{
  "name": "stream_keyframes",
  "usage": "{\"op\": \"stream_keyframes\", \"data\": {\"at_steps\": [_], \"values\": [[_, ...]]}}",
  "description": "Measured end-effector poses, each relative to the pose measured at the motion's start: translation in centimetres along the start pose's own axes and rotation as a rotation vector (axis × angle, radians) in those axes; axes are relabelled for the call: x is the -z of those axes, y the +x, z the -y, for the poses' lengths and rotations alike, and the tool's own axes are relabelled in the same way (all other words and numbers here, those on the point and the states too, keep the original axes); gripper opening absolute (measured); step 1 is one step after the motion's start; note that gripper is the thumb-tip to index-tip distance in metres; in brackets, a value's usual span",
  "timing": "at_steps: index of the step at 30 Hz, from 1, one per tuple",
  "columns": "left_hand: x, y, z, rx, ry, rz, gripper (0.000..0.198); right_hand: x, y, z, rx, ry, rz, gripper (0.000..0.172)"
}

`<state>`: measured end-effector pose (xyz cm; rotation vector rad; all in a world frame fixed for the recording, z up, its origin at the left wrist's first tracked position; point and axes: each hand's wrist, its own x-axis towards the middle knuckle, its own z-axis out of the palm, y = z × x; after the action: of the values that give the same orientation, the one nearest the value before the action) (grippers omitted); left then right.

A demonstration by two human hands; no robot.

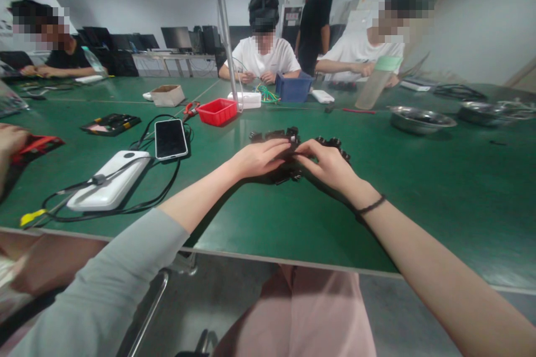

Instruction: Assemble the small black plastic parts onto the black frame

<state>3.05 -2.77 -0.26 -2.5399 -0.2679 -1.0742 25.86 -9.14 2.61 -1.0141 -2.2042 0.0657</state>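
A group of small black parts lies on the green table in front of me, partly covered by my hands; their exact kind is too blurred to tell. My left hand is closed, fingers together and thumb underneath, on one of the black parts. From the other side, my right hand pinches at the same spot with thumb and forefinger, its fingertips nearly meeting the left ones. More black parts show just beyond the right hand's knuckles.
Left of me lie a white power bank, black cables and a phone. A red bin, pliers and a blue bin stand farther back. Metal bowls and a bottle are to the right. Several people sit around.
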Motion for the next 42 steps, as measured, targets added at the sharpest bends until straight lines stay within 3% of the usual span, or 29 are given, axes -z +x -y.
{"op": "stream_keyframes", "data": {"at_steps": [32, 42], "values": [[-0.16, -0.18, 0.33, 0.04, -0.021, 0.049, 0.049, -0.33, 0.17, 0.05, -0.032, 0.084, -0.034, 0.011], [0.04, 0.1, 0.47, 0.023, 0.081, 0.047, 0.049, -0.45, 0.11, -0.11, -0.035, 0.094, -0.058, 0.009]]}}
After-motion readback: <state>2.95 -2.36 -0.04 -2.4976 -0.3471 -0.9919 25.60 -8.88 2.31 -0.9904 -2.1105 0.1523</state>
